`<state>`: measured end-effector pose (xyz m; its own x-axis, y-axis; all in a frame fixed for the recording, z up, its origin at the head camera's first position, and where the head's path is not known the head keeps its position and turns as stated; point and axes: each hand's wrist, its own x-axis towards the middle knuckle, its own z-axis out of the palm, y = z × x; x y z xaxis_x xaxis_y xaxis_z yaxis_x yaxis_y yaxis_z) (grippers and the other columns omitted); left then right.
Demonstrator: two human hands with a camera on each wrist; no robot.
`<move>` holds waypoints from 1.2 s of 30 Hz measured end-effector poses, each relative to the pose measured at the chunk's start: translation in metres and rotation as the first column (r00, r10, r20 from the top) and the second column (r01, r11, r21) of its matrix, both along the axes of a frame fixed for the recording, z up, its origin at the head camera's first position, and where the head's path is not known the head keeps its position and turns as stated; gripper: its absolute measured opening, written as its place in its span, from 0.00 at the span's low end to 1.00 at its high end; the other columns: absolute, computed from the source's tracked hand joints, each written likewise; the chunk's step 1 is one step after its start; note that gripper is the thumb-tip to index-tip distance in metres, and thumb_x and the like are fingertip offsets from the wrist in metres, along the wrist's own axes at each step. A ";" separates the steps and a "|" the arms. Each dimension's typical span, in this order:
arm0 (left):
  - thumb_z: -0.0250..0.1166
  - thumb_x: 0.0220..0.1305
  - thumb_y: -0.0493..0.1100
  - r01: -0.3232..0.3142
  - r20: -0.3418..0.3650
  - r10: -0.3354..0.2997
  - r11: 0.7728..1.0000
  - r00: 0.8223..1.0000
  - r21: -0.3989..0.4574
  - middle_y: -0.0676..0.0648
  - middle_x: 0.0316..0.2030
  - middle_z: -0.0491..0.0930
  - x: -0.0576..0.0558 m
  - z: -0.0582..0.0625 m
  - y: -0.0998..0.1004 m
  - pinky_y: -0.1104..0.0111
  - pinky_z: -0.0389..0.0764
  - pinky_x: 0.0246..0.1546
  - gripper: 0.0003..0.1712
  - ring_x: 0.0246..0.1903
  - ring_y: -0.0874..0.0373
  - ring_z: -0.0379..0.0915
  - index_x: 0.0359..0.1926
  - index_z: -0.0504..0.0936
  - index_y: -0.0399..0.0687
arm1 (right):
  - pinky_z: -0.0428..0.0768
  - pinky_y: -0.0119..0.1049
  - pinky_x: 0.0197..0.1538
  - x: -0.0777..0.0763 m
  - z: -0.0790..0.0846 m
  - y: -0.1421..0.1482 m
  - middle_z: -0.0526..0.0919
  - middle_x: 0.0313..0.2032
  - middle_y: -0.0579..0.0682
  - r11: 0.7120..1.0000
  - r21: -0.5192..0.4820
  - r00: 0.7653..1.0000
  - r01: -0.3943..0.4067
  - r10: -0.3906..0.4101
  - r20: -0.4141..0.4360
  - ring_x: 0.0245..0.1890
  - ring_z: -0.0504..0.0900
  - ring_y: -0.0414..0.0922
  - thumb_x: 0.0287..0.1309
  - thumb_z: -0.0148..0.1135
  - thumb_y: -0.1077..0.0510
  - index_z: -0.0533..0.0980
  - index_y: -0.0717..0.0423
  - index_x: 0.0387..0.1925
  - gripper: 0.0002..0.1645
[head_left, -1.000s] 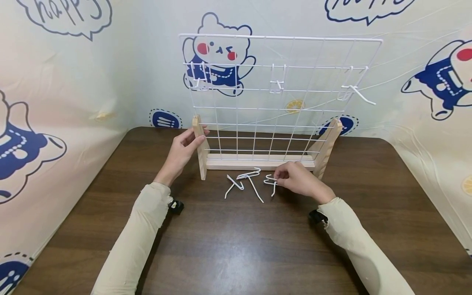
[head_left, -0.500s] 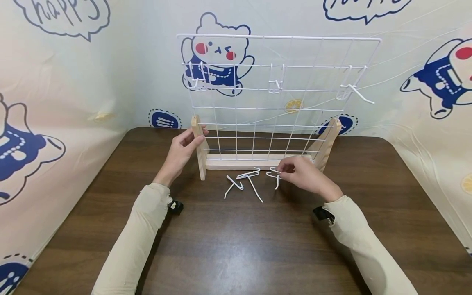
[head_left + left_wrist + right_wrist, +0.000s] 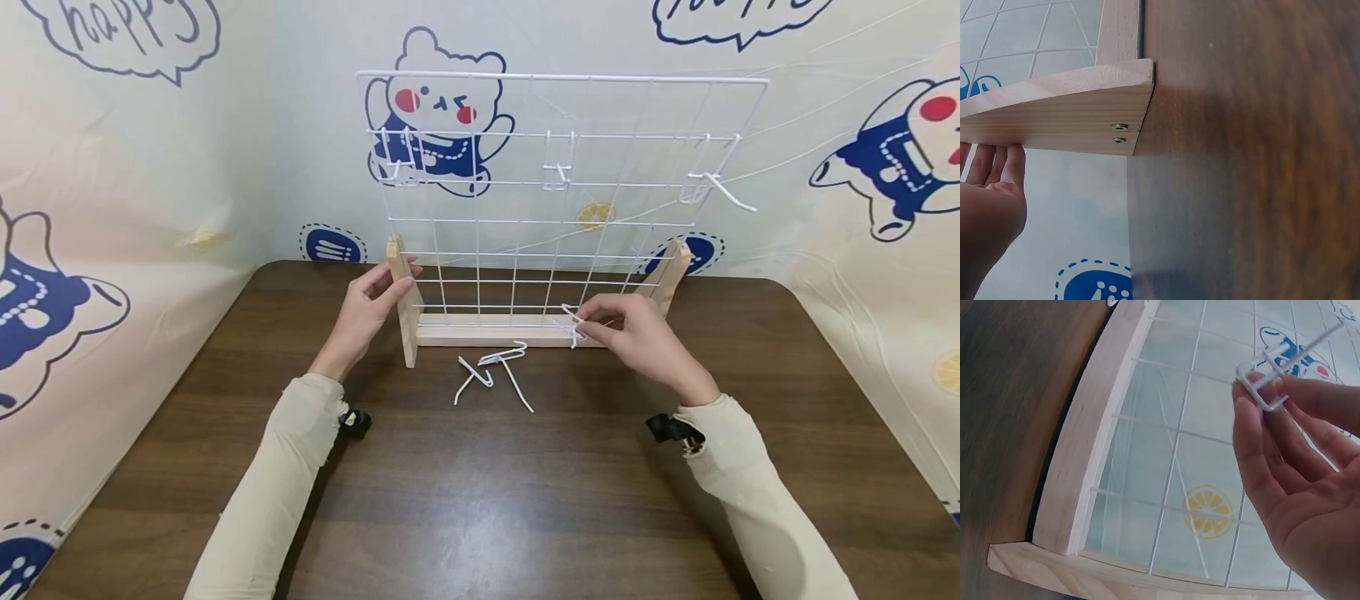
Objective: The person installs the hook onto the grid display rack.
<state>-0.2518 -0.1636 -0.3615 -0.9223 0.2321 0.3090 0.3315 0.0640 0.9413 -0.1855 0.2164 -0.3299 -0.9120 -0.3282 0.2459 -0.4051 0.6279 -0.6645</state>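
Note:
My left hand [image 3: 363, 312] grips the left wooden side [image 3: 407, 321] of a white wire grid rack [image 3: 525, 77], thumb in front and fingers reaching behind. The left wrist view shows its fingers [image 3: 1015, 164] against the wood's edge. Between the thumb and fingers of my right hand [image 3: 645, 337] is a white wire display hook [image 3: 1252, 392], raised off the table before the lower grid. Its prong points away from the palm in the right wrist view. Two loose hooks, one left [image 3: 475, 371] and one right [image 3: 516, 383], lie in front of the wooden base bar [image 3: 487, 336].
Three hooks hang along an upper grid wire: left [image 3: 397, 172], middle [image 3: 558, 173] and right [image 3: 720, 190]. The rack's right wooden side [image 3: 675, 262] stands behind my right hand. A printed cloth [image 3: 262, 142] hangs behind and beside the brown table [image 3: 450, 500].
My right hand has lifted the hook from the table and carried it up and slightly right, toward the grid. My left hand stays on the wooden side.

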 end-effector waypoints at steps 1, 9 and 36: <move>0.59 0.73 0.42 -0.002 0.000 0.002 1.000 1.000 0.002 0.32 0.61 0.74 0.000 0.000 0.000 0.49 0.67 0.65 0.22 0.63 0.42 0.68 0.65 0.75 0.43 | 0.82 0.41 0.41 0.001 0.001 0.000 0.87 0.38 0.51 1.000 -0.020 1.000 0.007 -0.007 -0.006 0.35 0.81 0.45 0.62 0.67 0.65 0.84 0.59 0.41 0.06; 0.60 0.73 0.43 -0.008 0.005 0.008 1.000 1.000 -0.002 0.35 0.60 0.76 0.001 -0.001 0.000 0.49 0.68 0.64 0.22 0.62 0.43 0.69 0.65 0.75 0.45 | 0.78 0.26 0.40 0.002 0.004 0.004 0.88 0.37 0.52 0.984 -0.153 0.992 0.087 -0.100 -0.075 0.34 0.82 0.43 0.63 0.67 0.60 0.84 0.59 0.42 0.08; 0.60 0.73 0.44 -0.012 0.015 0.012 1.000 1.000 -0.007 0.42 0.57 0.79 0.001 0.000 0.001 0.47 0.66 0.65 0.23 0.62 0.43 0.68 0.66 0.75 0.46 | 0.85 0.34 0.36 -0.003 0.018 0.011 0.88 0.31 0.55 0.601 -0.799 0.981 0.007 -0.159 -0.112 0.26 0.86 0.45 0.62 0.62 0.72 0.80 0.70 0.44 0.09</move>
